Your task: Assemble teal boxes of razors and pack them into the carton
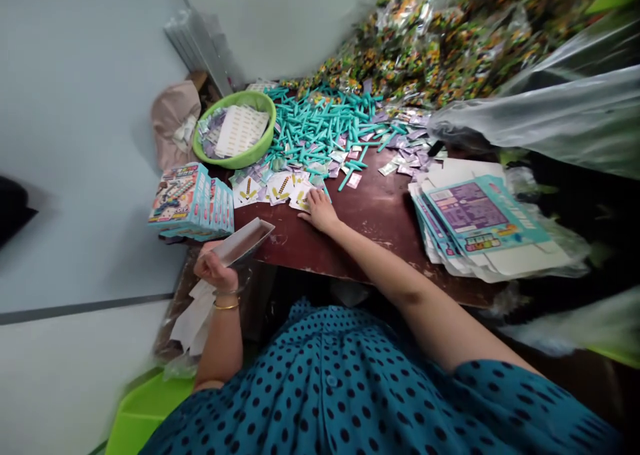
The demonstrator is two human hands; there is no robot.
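My left hand (216,268) is wrapped round an unfolded carton (244,243), its open end tilted up and away from me, over the table's front left edge. On the table, my right hand (321,210) lies with fingers stretched over one of several white printed cards (281,188) with a yellow and brown pickaxe picture. Just beyond the cards spreads a heap of teal plastic sticks (325,125) mixed with small purple and green packets (407,156). Several filled boxes (193,200) stand in a row left of the cards.
A green basin (270,138) holding white printed sheets stands at the back left. Flattened cartons (480,222) are stacked at the right of the dark red table (370,232). Bags of small coloured pieces (430,48) are piled along the back, with clear plastic film (555,112) at the right.
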